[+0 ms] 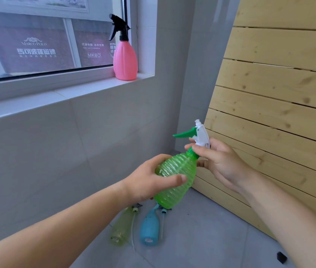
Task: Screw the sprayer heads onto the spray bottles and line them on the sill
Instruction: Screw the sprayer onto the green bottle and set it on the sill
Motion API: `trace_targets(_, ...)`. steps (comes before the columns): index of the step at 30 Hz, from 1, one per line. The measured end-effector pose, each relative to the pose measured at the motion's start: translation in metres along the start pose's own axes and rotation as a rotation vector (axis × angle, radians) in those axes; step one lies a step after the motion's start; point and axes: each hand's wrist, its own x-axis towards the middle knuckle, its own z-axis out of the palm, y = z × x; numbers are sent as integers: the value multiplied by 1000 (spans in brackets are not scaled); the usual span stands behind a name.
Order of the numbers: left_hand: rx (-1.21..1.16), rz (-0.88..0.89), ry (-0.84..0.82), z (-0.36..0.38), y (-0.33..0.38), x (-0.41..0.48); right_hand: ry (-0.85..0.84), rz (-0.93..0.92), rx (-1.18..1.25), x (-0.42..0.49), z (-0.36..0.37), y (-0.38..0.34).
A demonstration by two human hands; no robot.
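The left hand (149,180) is wrapped around the ribbed belly of the green bottle (174,176), which tilts up to the right in mid-air. Below that grip, a yellow-green bottle (121,227) and a blue bottle (149,228) lie on the grey floor (201,238) with loose sprayer heads beside their necks. Just right of the left hand, the right hand (221,161) pinches the white and green sprayer head (199,136) at the bottle's neck. Well above both hands, a pink bottle (125,60) with a black sprayer stands on the sill (66,93).
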Motion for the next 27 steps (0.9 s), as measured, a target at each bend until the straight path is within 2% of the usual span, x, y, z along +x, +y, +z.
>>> trace_targets(2,35,3,7,-2,-1,1,-46,6,19,1,-5,1)
trace_targets(7,74,2,1,2,-3,1,20,1,-214,1,-1,6)
trace_targets(12,67,22,6,2,-1,1,-55,23,37,0,-11,2)
trace_targets(18,87,-8,2,5,-3,0,26,14,-145,-1,-3,7)
trace_targets(27,-98,-31,-108,1,3,-6,-103,108,347,-5,-7,1)
